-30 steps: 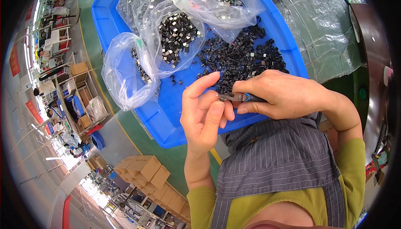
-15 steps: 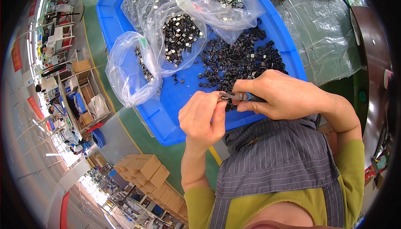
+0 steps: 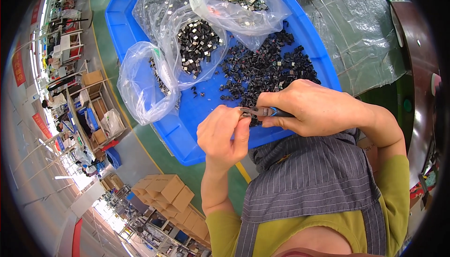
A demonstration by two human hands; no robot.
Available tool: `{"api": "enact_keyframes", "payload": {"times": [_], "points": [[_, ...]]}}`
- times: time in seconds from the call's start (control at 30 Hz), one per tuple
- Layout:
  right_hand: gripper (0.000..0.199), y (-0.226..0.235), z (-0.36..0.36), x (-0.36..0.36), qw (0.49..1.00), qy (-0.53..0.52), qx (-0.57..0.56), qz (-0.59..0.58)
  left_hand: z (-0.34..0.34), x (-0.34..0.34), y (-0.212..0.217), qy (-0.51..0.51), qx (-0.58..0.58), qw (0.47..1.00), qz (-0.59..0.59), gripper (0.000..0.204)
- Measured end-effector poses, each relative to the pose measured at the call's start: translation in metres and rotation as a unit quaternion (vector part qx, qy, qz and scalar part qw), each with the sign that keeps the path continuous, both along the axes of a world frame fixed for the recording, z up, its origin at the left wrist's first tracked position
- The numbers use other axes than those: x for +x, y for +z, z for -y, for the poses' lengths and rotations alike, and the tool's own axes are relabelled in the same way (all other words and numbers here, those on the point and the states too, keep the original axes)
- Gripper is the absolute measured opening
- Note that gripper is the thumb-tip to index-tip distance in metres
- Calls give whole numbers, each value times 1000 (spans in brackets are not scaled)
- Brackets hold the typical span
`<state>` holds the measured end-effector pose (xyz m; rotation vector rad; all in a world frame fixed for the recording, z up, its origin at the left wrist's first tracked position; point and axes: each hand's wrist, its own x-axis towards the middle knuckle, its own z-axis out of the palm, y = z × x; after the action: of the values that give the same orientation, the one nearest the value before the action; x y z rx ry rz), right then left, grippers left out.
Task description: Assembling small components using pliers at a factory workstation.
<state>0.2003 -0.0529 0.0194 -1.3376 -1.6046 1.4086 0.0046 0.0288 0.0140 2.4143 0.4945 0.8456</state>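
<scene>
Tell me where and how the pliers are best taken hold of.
Grip the pliers by their dark, blue-marked handles, coming from the person's right, as the right hand does. The metal jaws point left, close to the left hand's curled fingers, so the handle end seems the clearer, safer side.

Green floor (image 3: 178, 172) runs through a bright workshop

A yellow line (image 3: 243, 172) edges the green, and gray flooring (image 3: 133, 158) lies beyond it. On the left stands a loaded, open-fronted shelving unit (image 3: 99, 108); nearer, brown cartons (image 3: 165, 189) rise in a stack. Red banners (image 3: 41, 124) hang near glaring strips of light (image 3: 33, 46) on the far side. At right is a green, plastic-covered table (image 3: 347, 46).
</scene>
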Motion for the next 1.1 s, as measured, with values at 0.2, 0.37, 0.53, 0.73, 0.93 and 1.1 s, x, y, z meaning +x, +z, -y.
{"api": "enact_keyframes", "payload": {"times": [0.2, 0.37, 0.53, 0.73, 0.93, 1.1], "points": [[22, -5, 2, -2, 1000, -14, 12, -10, -3, 1, -4, 5, 107, 994, -12, 14], [22, -9, 2, -4, 998, -40, 43, 1, 7, 0, -6, 31, 40, 999, -13, 15], [22, -3, 1, -4, 998, -45, 40, 34, 16, -3, -9, -2, -312, 942, 128, 23], [22, -8, 1, -4, 997, -60, 36, 18, 15, 6, -3, 9, -346, 928, 135, 22], [21, -7, 1, -5, 997, -62, 50, 24, 17, 5, -7, -6, -318, 935, 155, 28], [20, -10, 2, -5, 992, -126, 23, 19, 17, 0, -10, 1, -104, 992, 78, 29]]}}
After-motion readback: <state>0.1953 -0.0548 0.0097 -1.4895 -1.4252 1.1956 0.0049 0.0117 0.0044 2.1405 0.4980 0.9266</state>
